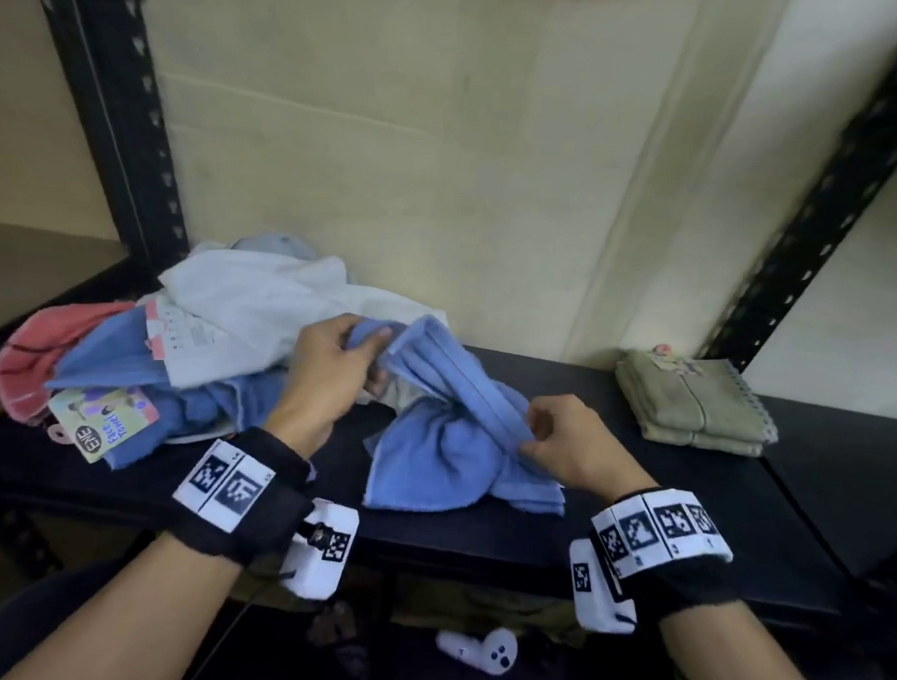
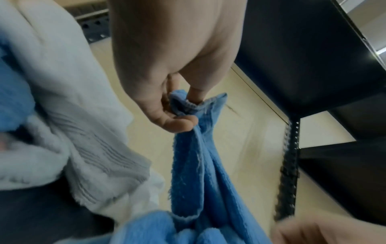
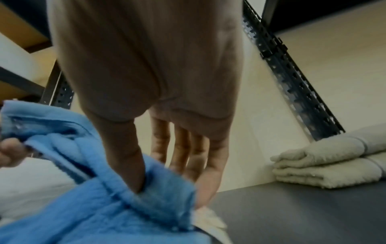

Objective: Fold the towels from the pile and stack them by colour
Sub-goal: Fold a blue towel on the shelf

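We see a blue towel [image 1: 440, 443] of soft, nubbly terry cloth with a flat woven hem, and the white towel [image 1: 260, 317] beside it is fluffy cloth with ribbed bands. The shelf [image 1: 700, 508] looks matt, smooth and dark, its upright [image 1: 118, 123] punched dark metal. The beige folded towels [image 1: 690, 401] are thick looped cloth, and the tag [image 1: 100, 422] on the pile looks like glossy printed card.
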